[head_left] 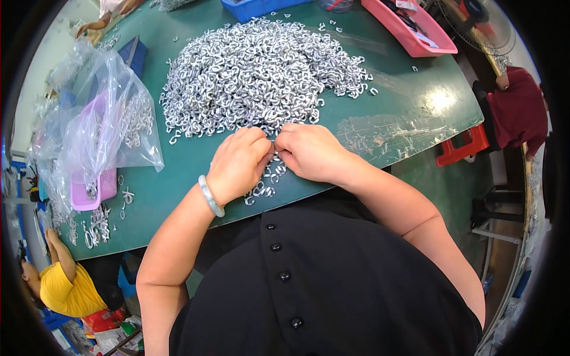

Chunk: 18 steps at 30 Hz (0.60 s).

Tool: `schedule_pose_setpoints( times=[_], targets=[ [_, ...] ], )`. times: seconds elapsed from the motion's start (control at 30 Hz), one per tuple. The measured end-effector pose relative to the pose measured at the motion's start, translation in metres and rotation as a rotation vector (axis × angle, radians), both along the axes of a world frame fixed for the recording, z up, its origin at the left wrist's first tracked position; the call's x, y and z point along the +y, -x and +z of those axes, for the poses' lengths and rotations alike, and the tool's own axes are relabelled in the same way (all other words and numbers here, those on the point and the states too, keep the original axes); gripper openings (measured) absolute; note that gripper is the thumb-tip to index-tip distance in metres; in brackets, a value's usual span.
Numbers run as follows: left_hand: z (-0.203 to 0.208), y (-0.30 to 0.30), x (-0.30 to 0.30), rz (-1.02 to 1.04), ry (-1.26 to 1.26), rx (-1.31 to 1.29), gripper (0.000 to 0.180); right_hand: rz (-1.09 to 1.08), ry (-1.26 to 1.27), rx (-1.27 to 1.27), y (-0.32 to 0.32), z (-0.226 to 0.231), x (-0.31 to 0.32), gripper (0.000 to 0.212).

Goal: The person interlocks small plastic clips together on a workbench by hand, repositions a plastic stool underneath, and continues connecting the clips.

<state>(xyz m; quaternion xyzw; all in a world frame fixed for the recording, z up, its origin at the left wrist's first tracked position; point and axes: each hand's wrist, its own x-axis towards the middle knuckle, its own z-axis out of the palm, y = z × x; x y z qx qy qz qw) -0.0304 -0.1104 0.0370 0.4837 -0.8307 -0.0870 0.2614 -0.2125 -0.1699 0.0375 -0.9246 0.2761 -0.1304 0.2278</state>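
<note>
Both hands, left [237, 163] and right [312, 151], pinch small metal clips [267, 178] at the table [409, 113] edge, fingers curled tight; a slip could drop clips off the near edge.

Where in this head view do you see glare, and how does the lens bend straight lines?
Head view: a bright glare patch lies on the green table at right; the table's edges bow towards the rim, and the corners go black; the left hand, right hand and pile of metal clips look sharp.
</note>
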Motion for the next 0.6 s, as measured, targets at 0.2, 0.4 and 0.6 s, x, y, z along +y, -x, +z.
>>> schedule_pose_setpoints(
  times=[0.2, 0.4, 0.6],
  targets=[
    [0.0062, 0.0014, -0.0011, -0.036, -0.031, -0.035, 0.01, -0.028, 0.014, 0.017, -0.0006, -0.002, 0.0018, 0.011],
    [0.0074, 0.0008, -0.0042, -0.067, -0.011, -0.034, 0.01, -0.086, -0.073, 0.001, -0.0003, -0.0039, 0.0025, 0.011],
    [0.0057, -0.0002, 0.0047, 0.0, 0.068, 0.076, 0.012, -0.133, -0.233, -0.257, 0.0038, -0.0011, 0.0054, 0.008]
  ],
)
